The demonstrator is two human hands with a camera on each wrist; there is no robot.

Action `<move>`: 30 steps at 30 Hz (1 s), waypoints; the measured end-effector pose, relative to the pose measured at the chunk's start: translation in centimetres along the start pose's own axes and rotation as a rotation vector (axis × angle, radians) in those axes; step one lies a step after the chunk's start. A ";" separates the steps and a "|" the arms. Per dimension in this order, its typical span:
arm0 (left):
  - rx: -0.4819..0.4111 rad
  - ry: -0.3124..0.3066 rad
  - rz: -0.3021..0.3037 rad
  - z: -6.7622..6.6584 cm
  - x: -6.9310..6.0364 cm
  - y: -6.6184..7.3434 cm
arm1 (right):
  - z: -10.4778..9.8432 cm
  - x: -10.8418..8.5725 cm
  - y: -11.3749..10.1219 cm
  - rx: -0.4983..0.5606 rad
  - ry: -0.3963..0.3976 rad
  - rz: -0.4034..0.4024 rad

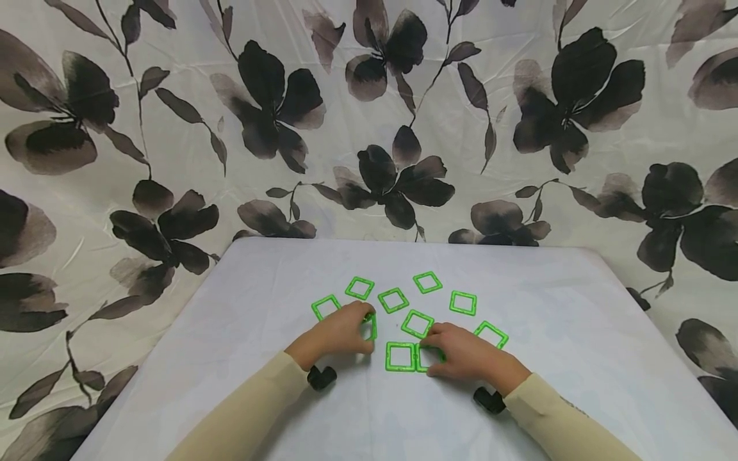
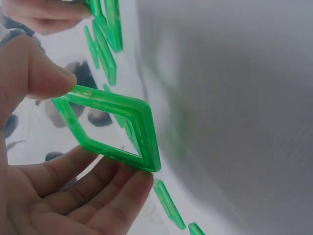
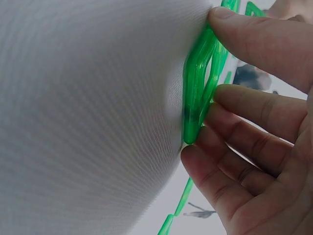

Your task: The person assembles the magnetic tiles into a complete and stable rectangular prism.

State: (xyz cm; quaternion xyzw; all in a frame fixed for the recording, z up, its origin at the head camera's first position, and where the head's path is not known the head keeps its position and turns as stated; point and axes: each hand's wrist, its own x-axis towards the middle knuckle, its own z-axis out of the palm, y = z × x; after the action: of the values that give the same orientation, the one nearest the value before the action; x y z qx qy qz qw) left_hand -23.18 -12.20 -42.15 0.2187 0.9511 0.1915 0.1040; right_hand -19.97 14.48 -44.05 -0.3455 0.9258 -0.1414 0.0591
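Left hand (half-curled) — pinches green frame.

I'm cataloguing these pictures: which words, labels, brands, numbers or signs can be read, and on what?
None can be read.
Translucent green plastic square frames: no lettering visible.
Floral black-and-white fabric backdrop: printed flowers, no words seen.
Beige fabric right sleeve: dark mark, too small to make out.

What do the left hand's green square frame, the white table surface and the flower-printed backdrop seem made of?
Green translucent square frame in the left hand: probably hard, glossy plastic; light shows through. White matte table surface: likely woven cloth, given fine ribbing close up. White flower-printed backdrop: creased, faintly shiny; fabric or plastic sheeting.
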 end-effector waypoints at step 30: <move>-0.198 -0.040 0.080 1.6 -1.4 0.8 | 0.3 -0.1 0.0 -0.025 0.001 0.007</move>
State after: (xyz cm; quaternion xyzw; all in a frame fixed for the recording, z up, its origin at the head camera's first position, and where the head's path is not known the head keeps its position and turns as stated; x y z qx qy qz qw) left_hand -21.17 -11.72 -43.14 0.2489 0.9159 0.2839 0.1365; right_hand -19.84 14.49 -44.30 -0.3430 0.9287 -0.1297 0.0546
